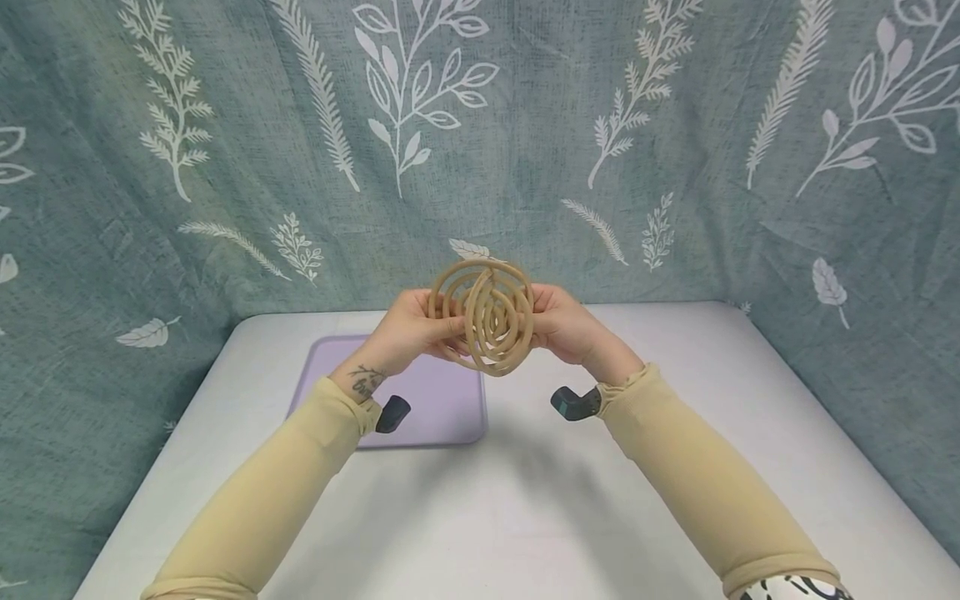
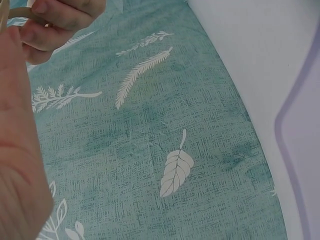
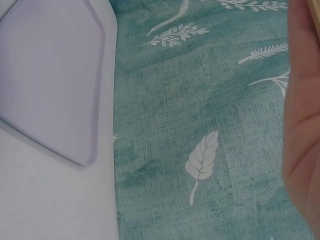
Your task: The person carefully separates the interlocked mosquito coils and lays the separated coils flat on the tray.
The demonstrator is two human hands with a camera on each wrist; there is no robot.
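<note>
A tan spiral coil (image 1: 480, 263) of several nested rounded loops is held up in front of the person, above the far part of the table, in the head view. Its kind is not clear. My left hand (image 1: 405, 329) pinches its left side, thumb in front and fingers behind. On the opposite side, my right hand (image 1: 564, 327) grips the loops' edge, with some fingers hidden behind them. The left wrist view catches the left hand (image 2: 22, 145) and a bit of a loop (image 2: 22, 12) at the corner. Only part of the right hand (image 3: 305, 115) appears in the right wrist view.
A shallow lilac tray (image 1: 438, 417) lies on the white table (image 1: 465, 517), left of centre, below the left hand. Behind the table hangs a green-blue curtain (image 1: 517, 150) with white leaf prints. Dark wrist devices (image 1: 574, 403) project inward from both cuffs.
</note>
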